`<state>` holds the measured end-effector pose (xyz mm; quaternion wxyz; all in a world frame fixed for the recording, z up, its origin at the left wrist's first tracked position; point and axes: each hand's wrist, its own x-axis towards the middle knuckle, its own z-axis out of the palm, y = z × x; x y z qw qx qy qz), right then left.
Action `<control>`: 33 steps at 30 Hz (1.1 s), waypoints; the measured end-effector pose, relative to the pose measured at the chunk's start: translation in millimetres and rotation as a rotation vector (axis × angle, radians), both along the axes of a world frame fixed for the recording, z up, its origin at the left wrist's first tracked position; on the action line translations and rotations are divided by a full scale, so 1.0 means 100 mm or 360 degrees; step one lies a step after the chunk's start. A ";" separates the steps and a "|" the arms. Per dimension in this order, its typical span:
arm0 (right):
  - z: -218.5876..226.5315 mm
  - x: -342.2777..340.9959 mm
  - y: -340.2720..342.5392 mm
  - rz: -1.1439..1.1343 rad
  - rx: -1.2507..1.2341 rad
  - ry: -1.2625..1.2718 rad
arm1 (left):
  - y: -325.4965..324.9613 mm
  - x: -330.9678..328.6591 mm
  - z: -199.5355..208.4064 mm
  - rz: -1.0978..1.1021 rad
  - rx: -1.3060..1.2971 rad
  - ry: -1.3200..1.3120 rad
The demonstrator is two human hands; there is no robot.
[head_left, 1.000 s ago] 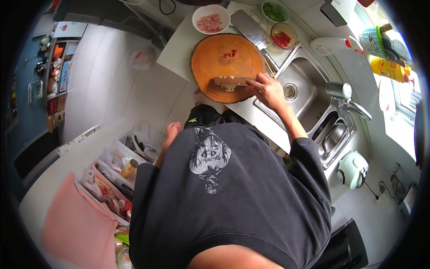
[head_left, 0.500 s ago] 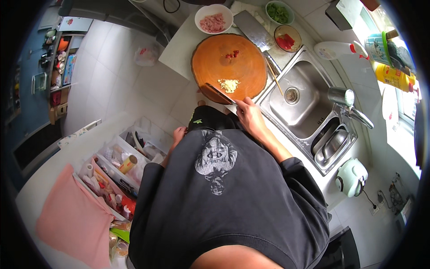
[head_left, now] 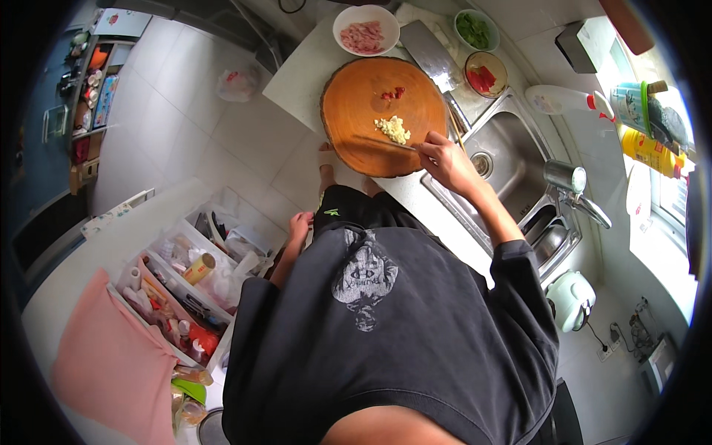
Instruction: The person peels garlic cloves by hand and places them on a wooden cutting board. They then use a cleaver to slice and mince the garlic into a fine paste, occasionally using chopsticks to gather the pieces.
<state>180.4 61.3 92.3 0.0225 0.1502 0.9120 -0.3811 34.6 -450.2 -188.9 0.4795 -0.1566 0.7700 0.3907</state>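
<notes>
My right hand (head_left: 443, 159) is closed round the handle of a kitchen knife (head_left: 382, 142), its blade seen nearly edge-on above a round wooden chopping board (head_left: 352, 100). Just beyond the blade lies a small heap of pale chopped garlic (head_left: 393, 130). A few bits of chopped red pepper (head_left: 394, 93) sit farther back on the board. Low at my left side hangs my left hand (head_left: 300, 225), near my shorts. Its fingers look loosely bent, and nothing shows in them.
Behind the board stand a bowl of sliced raw meat (head_left: 366, 30), a cleaver (head_left: 430, 52), a bowl of green leaves (head_left: 475, 30) and a bowl of red pepper (head_left: 486, 74). A steel sink (head_left: 512, 141) is at right. Open storage bins (head_left: 189, 274) stand at left.
My right hand has moved away from my body and rightward with the knife. The blade now lies more sideways, close to the near side of the garlic. My left hand still hangs at my side.
</notes>
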 end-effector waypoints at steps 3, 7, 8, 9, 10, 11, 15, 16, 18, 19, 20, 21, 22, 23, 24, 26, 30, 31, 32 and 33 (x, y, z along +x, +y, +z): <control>0.13 0.02 0.24 0.0275 0.0044 -0.0102 | -0.11 0.17 -0.03 0.0118 0.0018 0.0024; -0.03 -0.06 0.69 0.0462 0.0154 -0.0137 | -0.19 0.36 -0.01 0.0242 0.0110 0.0026; -0.10 -0.14 0.82 0.0555 0.0252 -0.0089 | -0.19 0.40 -0.01 0.0280 0.0146 0.0023; -0.06 -0.26 0.87 0.0575 0.0314 -0.0161 | -0.17 0.43 -0.02 0.0225 0.0159 0.0073; -0.06 -0.36 0.93 0.0631 0.0368 -0.0109 | -0.15 0.45 -0.02 0.0167 0.0172 0.0123; -0.04 -0.48 0.96 0.0687 0.0421 -0.0055 | -0.13 0.45 -0.03 0.0110 0.0184 0.0176; 0.03 -0.81 0.90 0.0820 0.0525 0.0232 | -0.02 0.48 -0.20 0.0079 0.0229 0.0397; -0.05 -0.80 0.92 0.0822 0.0490 0.0249 | -0.04 0.46 -0.29 -0.0053 0.0255 0.0536; -0.02 -0.76 0.87 0.0779 0.0554 0.0260 | 0.07 0.35 -0.29 -0.0139 0.0238 0.0545; 0.00 -0.69 0.82 0.0747 0.0586 0.0263 | 0.12 0.29 -0.28 -0.0112 0.0184 0.0418; 0.07 -0.60 0.78 0.0681 0.0597 0.0187 | 0.19 0.20 -0.23 -0.0083 0.0129 0.0294; 0.15 -0.50 0.73 0.0556 0.0583 0.0156 | 0.11 0.13 -0.33 -0.0272 0.0189 0.0439; 0.22 -0.37 0.69 0.0426 0.0568 0.0124 | 0.02 0.08 -0.42 -0.0466 0.0251 0.0582; 0.26 -0.27 0.67 0.0303 0.0570 0.0089 | 0.07 -0.02 -0.45 -0.0502 0.0245 0.0516; 0.27 -0.18 0.67 0.0172 0.0590 0.0098 | 0.09 -0.13 -0.44 -0.0545 0.0230 0.0453; 0.19 -0.01 0.63 -0.0089 0.0624 0.0110 | 0.08 -0.51 -0.46 -0.0821 0.0304 0.0447; 0.00 -0.10 0.66 -0.0307 0.0680 0.0140 | 0.45 -1.27 -0.25 -0.0331 -0.0088 -0.0006; -0.06 -0.14 0.67 -0.0342 0.0657 0.0155 | 0.56 -1.50 -0.15 -0.0325 -0.0069 0.0038; -0.13 -0.21 0.70 -0.0298 0.0639 0.0122 | 0.63 -1.72 -0.06 -0.0304 -0.0044 0.0074; -0.16 -0.28 0.71 -0.0274 0.0613 0.0128 | 0.67 -1.92 0.03 -0.0288 -0.0030 0.0106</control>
